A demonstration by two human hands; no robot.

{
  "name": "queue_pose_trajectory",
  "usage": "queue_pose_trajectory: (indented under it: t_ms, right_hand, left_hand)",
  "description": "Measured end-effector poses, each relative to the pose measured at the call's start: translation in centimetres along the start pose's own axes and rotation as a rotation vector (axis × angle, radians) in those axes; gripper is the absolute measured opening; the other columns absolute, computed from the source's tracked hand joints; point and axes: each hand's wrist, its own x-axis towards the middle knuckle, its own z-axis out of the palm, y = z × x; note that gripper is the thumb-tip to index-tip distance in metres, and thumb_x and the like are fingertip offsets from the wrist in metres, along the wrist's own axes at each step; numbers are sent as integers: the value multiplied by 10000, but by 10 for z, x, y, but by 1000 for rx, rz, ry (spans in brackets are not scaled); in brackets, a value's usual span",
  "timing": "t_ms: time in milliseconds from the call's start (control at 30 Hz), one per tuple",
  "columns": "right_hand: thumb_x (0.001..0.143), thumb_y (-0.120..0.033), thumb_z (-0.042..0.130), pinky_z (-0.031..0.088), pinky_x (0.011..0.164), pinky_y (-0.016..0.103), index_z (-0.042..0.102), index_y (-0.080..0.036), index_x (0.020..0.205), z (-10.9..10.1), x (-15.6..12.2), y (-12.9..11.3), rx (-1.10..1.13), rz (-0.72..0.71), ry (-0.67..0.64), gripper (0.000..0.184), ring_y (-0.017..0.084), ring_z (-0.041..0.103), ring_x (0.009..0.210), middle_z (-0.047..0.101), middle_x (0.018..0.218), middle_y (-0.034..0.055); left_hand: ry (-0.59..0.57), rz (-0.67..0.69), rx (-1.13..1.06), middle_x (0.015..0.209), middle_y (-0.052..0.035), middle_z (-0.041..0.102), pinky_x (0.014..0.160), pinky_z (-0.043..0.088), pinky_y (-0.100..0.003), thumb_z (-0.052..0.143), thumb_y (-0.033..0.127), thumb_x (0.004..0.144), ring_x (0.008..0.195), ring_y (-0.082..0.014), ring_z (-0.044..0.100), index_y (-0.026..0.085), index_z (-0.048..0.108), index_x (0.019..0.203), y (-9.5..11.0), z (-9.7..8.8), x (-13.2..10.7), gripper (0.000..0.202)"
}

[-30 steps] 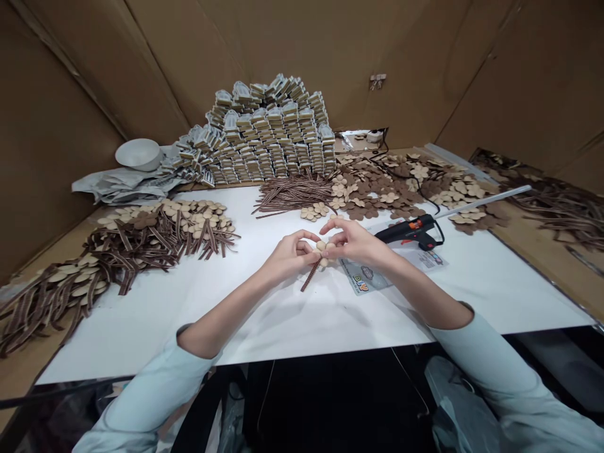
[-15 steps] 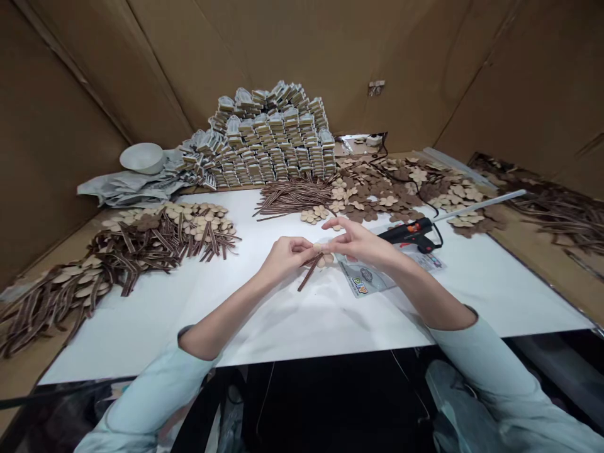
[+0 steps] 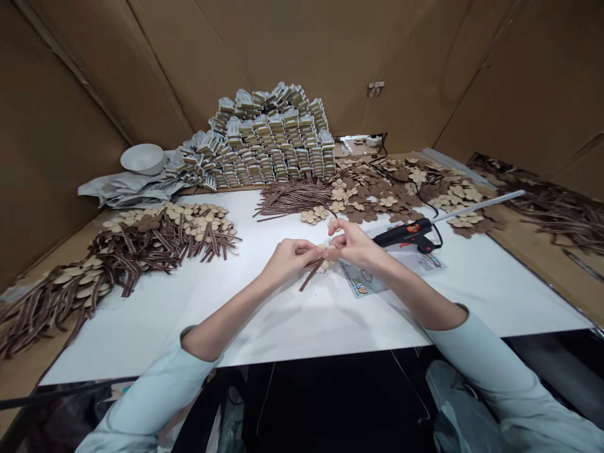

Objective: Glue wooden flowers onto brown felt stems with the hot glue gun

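Observation:
Over the middle of the white table sheet (image 3: 264, 321), my left hand (image 3: 293, 259) pinches a small beige flower cutout (image 3: 323, 248) from the left. My right hand (image 3: 352, 244) grips the same flower from the right, between thumb and fingers. A brown striped ribbon (image 3: 309, 277) hangs from the flower down towards the sheet. My fingertips hide much of the flower. Close to my right hand a black glue gun (image 3: 401, 234), with a long white glue stick (image 3: 481, 206) in its back, lies on a printed DIY package (image 3: 361, 282).
Finished-looking ribboned flowers (image 3: 155, 239) are heaped at the left. Brown ribbon strips (image 3: 295, 195) lie at the back middle, beside loose beige and brown flowers (image 3: 377, 189). Behind stand stacked small grey-white pieces (image 3: 274, 138) and a white bowl (image 3: 142, 158). Cardboard walls (image 3: 415, 69) enclose the table.
Both hands have shifted slightly with the flower and ribbon. The fingers of my right hand have curled in more. Everything else lies as before.

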Motion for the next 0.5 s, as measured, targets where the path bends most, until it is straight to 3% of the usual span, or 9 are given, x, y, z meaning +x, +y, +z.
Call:
queue_pose_trajectory:
  t_ms: [233, 500]
  right_hand:
    - [663, -323, 574, 283, 456, 209, 410, -200, 854, 0, -2, -4, -94, -123, -4, 280, 92, 461, 471, 522, 519, -58]
    - [536, -181, 620, 298, 457, 201, 359, -220, 819, 1, 3, 6, -20, -112, -3, 387, 85, 449, 440, 494, 495, -96]
  left_hand:
    - [47, 70, 43, 553, -11, 618, 466, 354, -193, 571, 404, 712, 476, -87, 472, 106, 684, 685, 1, -2, -2, 320]
    - [11, 61, 45, 578, -20, 636, 468, 367, -183, 576, 422, 707, 494, -91, 498, 103, 691, 722, -3, -1, 0, 340]
